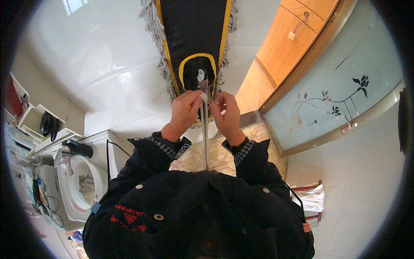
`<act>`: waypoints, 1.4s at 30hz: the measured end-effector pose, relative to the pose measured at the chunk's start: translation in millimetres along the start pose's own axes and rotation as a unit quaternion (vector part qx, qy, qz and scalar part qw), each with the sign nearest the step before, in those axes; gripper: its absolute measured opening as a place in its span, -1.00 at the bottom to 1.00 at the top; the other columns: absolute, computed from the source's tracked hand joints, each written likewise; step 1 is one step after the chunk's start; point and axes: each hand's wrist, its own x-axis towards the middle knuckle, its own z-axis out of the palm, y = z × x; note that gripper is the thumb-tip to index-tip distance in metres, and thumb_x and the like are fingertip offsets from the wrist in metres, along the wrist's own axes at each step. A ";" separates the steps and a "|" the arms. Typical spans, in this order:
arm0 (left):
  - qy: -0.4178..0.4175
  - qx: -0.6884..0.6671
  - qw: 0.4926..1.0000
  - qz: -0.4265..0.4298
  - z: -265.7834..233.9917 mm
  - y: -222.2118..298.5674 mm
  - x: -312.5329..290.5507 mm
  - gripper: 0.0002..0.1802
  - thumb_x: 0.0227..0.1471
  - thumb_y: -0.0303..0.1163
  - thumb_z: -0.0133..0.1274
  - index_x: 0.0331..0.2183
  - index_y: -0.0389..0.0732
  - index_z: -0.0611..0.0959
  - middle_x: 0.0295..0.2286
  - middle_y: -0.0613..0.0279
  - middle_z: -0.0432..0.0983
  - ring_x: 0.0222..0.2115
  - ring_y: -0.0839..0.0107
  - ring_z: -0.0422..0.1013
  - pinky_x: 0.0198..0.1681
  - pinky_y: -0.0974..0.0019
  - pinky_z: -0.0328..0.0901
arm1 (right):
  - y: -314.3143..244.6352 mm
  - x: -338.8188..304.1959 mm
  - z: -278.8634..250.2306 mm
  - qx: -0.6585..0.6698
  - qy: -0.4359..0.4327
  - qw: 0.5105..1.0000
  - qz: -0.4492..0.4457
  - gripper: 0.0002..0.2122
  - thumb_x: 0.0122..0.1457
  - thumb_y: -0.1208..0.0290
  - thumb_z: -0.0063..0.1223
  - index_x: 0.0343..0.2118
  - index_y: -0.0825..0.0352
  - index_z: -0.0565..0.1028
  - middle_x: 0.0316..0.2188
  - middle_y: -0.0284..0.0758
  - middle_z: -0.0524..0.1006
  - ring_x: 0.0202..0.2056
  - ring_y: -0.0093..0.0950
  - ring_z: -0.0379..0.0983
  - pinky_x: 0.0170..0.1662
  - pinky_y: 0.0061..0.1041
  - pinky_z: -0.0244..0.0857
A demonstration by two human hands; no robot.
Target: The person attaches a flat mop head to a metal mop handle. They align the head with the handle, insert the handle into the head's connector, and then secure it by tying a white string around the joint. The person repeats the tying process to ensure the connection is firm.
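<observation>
A wide flat mop head (196,30), with black backing, yellow edging and grey fringe, stands ahead of me against the white tiles. From its yellow-edged pocket a shiny metal pole (205,138) runs down toward my body. My left hand (183,113) is closed beside the top of the pole, thumb and finger pinching a small white strip (204,97) that lies across the pole. On the pole's other side is my right hand (227,116), its fingers curled in toward the thumb. Whatever those fingertips hold is too small to make out.
A frosted glass door (336,95) with a flower pattern stands at the right, beside an orange wooden door (293,39). At the left are a white washing tub (82,185) with cloth inside and a wall shelf (39,125). A white cloth (311,198) hangs on a rack at lower right.
</observation>
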 end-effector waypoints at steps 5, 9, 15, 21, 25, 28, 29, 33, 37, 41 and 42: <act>0.026 0.039 0.993 0.108 11.4 -0.5 1.0 -0.85 0.02 -0.50 0.07 -0.30 -0.29 0.62 -0.43 0.03 0.52 -0.45 0.02 0.45 -0.38 0.19 0.35 | 19.6 3.3 15.1 -0.053 0.018 0.998 0.039 -0.81 0.10 0.51 0.11 -0.21 0.37 0.48 -0.36 -0.22 0.46 -0.47 -0.42 0.42 -0.39 -0.52 0.35; 0.012 -0.037 0.999 0.009 13.2 -9.7 -5.0 -0.84 0.09 -0.49 0.01 -0.27 -0.31 0.60 -0.45 0.04 0.53 -0.46 0.16 0.46 -0.37 0.26 0.35 | 25.4 1.0 18.2 -0.061 0.028 0.998 0.010 -0.85 0.10 0.49 0.08 -0.24 0.31 0.51 -0.41 -0.21 0.48 -0.44 -0.27 0.45 -0.41 -0.39 0.34; 0.008 -0.159 0.983 -0.091 19.4 -20.6 -6.4 -0.77 0.26 -0.39 -0.11 -0.23 -0.35 0.56 -0.44 0.40 0.42 -0.42 0.63 0.27 -0.33 0.51 0.23 | 17.9 8.0 11.6 -0.182 0.027 0.982 -0.029 -0.85 0.14 0.40 0.05 -0.23 0.23 0.53 -0.47 -0.26 0.53 -0.48 -0.20 0.49 -0.48 -0.27 0.34; 0.013 -0.132 0.988 -0.076 24.4 -18.1 -3.1 -0.77 0.26 -0.41 -0.12 -0.21 -0.36 0.56 -0.42 0.38 0.42 -0.40 0.64 0.27 -0.31 0.51 0.23 | 21.4 17.5 12.2 -0.269 -0.040 0.962 -0.002 -0.90 0.15 0.34 0.06 -0.33 0.20 0.50 -0.49 -0.28 0.54 -0.51 -0.22 0.50 -0.53 -0.27 0.32; 0.021 -0.152 0.983 -0.099 26.2 -18.6 -4.8 -0.77 0.26 -0.41 -0.12 -0.19 -0.35 0.55 -0.41 0.38 0.44 -0.39 0.62 0.29 -0.30 0.50 0.24 | 22.6 11.0 9.1 -0.175 0.078 0.976 -0.108 -0.91 0.12 0.32 0.09 -0.35 0.18 0.50 -0.56 -0.31 0.50 -0.56 -0.22 0.48 -0.56 -0.26 0.31; 0.022 -0.183 0.976 -0.119 27.4 -19.5 -5.9 -0.77 0.26 -0.40 -0.11 -0.19 -0.34 0.56 -0.41 0.37 0.44 -0.40 0.62 0.29 -0.30 0.50 0.24 | 24.7 10.5 10.3 -0.168 0.049 0.977 -0.120 -0.86 0.14 0.27 0.09 -0.42 0.22 0.52 -0.63 -0.27 0.50 -0.58 -0.23 0.48 -0.57 -0.29 0.30; 0.028 -0.188 0.973 -0.128 27.8 -19.6 -5.6 -0.77 0.27 -0.39 -0.11 -0.19 -0.33 0.56 -0.42 0.37 0.44 -0.41 0.62 0.29 -0.30 0.50 0.24 | 26.6 12.1 11.6 -0.211 0.017 0.971 -0.108 -0.86 0.14 0.28 0.08 -0.43 0.23 0.51 -0.63 -0.28 0.50 -0.58 -0.23 0.48 -0.56 -0.29 0.31; 0.033 -0.173 0.974 -0.141 28.4 -16.8 -3.5 -0.77 0.27 -0.36 -0.10 -0.22 -0.31 0.56 -0.45 0.38 0.42 -0.43 0.62 0.28 -0.33 0.52 0.21 | 38.4 22.2 18.7 -0.293 -0.058 0.950 -0.096 -0.82 0.14 0.28 0.07 -0.50 0.27 0.48 -0.65 -0.27 0.50 -0.59 -0.23 0.48 -0.56 -0.28 0.32; 0.037 -0.169 0.976 -0.135 29.0 -13.0 -3.1 -0.76 0.28 -0.35 -0.12 -0.24 -0.32 0.55 -0.48 0.37 0.41 -0.45 0.61 0.28 -0.34 0.51 0.21 | 52.8 32.1 23.4 -0.277 -0.103 0.953 -0.070 -0.78 0.12 0.23 0.08 -0.54 0.28 0.50 -0.64 -0.23 0.52 -0.58 -0.20 0.49 -0.53 -0.23 0.33; 0.043 -0.187 0.972 -0.139 30.4 -13.7 -3.8 -0.76 0.28 -0.36 -0.13 -0.23 -0.33 0.55 -0.47 0.36 0.42 -0.44 0.60 0.29 -0.32 0.49 0.23 | 64.5 44.9 27.6 -0.248 -0.170 0.954 -0.018 -0.70 0.06 0.11 0.11 -0.57 0.27 0.55 -0.60 -0.15 0.55 -0.51 -0.16 0.53 -0.48 -0.17 0.38; 0.043 -0.187 0.971 -0.144 30.8 -14.5 -4.1 -0.76 0.28 -0.37 -0.13 -0.23 -0.33 0.55 -0.47 0.35 0.42 -0.44 0.60 0.30 -0.32 0.48 0.24 | 66.5 47.6 28.7 -0.226 -0.174 0.958 -0.006 -0.70 0.06 0.10 0.12 -0.56 0.28 0.55 -0.59 -0.14 0.55 -0.51 -0.14 0.53 -0.46 -0.17 0.38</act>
